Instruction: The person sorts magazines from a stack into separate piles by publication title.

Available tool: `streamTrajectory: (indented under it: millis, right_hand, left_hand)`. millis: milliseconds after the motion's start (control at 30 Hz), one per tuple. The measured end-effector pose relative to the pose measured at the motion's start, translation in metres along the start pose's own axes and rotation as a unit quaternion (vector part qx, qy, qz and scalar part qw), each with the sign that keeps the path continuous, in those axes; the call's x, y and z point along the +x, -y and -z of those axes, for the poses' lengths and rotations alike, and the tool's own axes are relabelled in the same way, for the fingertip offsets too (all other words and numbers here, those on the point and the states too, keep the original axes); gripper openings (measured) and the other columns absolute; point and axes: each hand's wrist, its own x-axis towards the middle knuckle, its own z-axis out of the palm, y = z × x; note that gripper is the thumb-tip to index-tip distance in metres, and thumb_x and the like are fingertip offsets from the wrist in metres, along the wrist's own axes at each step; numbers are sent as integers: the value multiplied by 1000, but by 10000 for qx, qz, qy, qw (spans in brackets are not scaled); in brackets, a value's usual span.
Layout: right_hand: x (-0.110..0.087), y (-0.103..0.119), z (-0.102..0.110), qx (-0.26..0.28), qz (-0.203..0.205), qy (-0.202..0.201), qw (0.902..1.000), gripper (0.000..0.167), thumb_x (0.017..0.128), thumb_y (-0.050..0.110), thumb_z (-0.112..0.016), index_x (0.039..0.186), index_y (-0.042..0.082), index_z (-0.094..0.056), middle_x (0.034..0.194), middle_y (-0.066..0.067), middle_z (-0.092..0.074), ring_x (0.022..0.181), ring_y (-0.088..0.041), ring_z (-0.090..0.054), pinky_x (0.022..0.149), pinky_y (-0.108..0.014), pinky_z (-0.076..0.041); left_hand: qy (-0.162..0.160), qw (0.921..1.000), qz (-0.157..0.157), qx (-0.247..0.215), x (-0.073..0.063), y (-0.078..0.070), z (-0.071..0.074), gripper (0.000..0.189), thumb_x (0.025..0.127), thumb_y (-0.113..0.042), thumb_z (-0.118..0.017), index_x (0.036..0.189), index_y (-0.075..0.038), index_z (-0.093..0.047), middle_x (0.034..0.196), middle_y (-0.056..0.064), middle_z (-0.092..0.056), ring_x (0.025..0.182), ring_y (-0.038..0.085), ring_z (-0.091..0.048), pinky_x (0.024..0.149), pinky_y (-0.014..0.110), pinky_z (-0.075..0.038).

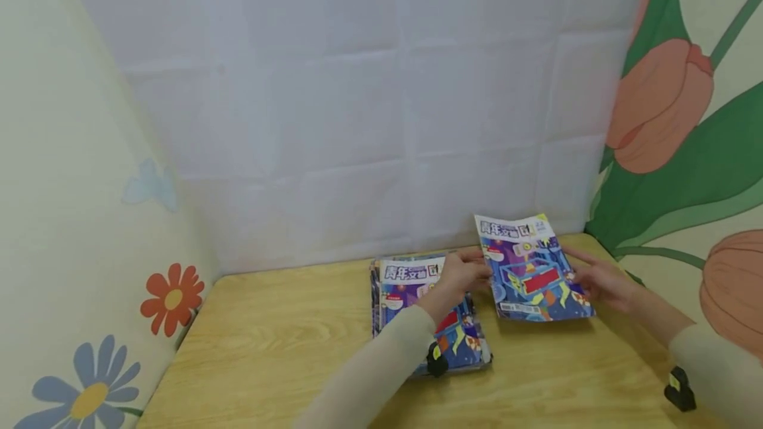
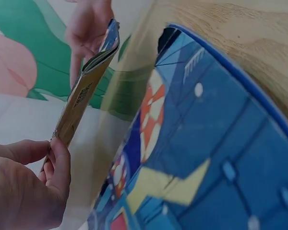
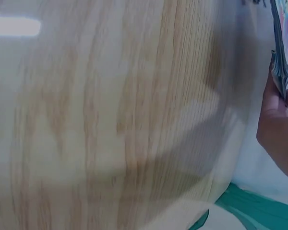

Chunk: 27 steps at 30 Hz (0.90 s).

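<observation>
This is looking like a decorated corner of an indoor room; whether it is belonging to a home, a school or a studio, the views are not telling. Painted daisies are brightening the cream left wall [image 1: 65, 151]: a red daisy [image 1: 173, 298] is blooming above a blue daisy [image 1: 89, 400], and a faint, pale-blue butterfly shape [image 1: 150, 187] is floating higher up. Large coral tulips [image 1: 661, 108] are spreading over the right wall [image 1: 715, 2] among broad green leaves [image 1: 709, 161]. Between the walls, a creased white sheet [image 1: 334, 111] is hanging. A wood-grain tabletop [image 1: 286, 330] is filling the corner, its glossy surface reflecting a bright streak of light [image 3: 14, 27].
</observation>
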Motion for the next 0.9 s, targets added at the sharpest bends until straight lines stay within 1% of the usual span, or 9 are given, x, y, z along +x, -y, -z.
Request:
streamTrajectory:
  millis: [33,167,300,400,567,700,800,833,900]
  right_hand:
    - [1,0,3,-153,-15,-10,9999,82,95,-7,-49,163,8,-4,130,-3,-59,85,-17,-64,58,-27,-50]
    - [4,0,14,-480,-57,53,9988,83,94,-7,-48,162,5,-3,144,-18,-50,99,-19,-63,76,-35,-56]
    - [6,-1,22,-629,-56,147,9979,82,93,-8,-47,161,2,-2,145,-28,-47,105,-22,-63,87,-42,-55]
    - [7,-4,27,-660,-116,149,9976,83,91,-9,-48,160,-1,-4,142,-28,-50,105,-25,-63,87,-44,-55]
    - [7,-5,30,-844,-96,87,9964,80,90,-9,-50,158,-6,-8,134,-27,-57,102,-26,-64,86,-43,-56]
    - [7,-3,32,-1280,-100,-85,9917,73,93,-6,-51,155,-12,-14,124,-25,-63,96,-25,-65,82,-42,-57]
    - [5,2,31,-2143,11,-225,9765,64,96,-1,-53,150,-18,-25,116,-25,-66,89,-24,-65,74,-39,-58]
    - [4,3,30,-2508,91,-251,9677,60,97,0,-53,147,-21,-28,115,-26,-66,88,-26,-65,72,-39,-58]
    - [3,7,27,-3297,351,-288,9430,54,96,0,-54,141,-24,-36,112,-30,-66,89,-31,-66,71,-39,-57]
  left_hand:
    - [-31,10000,34,-8,2,3,-4,49,81,16,-72,128,8,-62,100,14,-69,67,21,-69,77,44,-60]
    - [-249,9996,129,-2,9,15,-19,46,78,22,-69,122,10,-62,96,15,-67,66,23,-69,73,41,-61]
    - [-517,9982,254,181,13,26,-33,39,75,25,-66,111,9,-63,93,17,-67,67,26,-69,67,38,-61]
    - [-736,9958,433,321,14,32,-42,38,72,26,-67,104,7,-63,87,19,-68,66,27,-68,65,37,-61]
    - [-1007,9915,668,485,11,32,-51,38,72,27,-68,103,5,-64,80,16,-65,67,28,-68,64,37,-61]
    - [-1107,9900,698,531,9,30,-54,37,72,27,-68,102,6,-63,78,15,-65,70,29,-71,63,36,-61]
    - [-1146,9889,694,634,8,29,-55,35,73,26,-67,101,6,-63,77,16,-66,69,28,-71,63,36,-61]
    - [-1149,9887,674,688,7,29,-55,34,73,26,-66,101,6,-63,77,17,-66,69,28,-70,63,36,-61]
    - [-1183,9875,623,835,6,28,-55,33,74,24,-64,103,7,-64,77,18,-67,68,29,-70,63,37,-61]
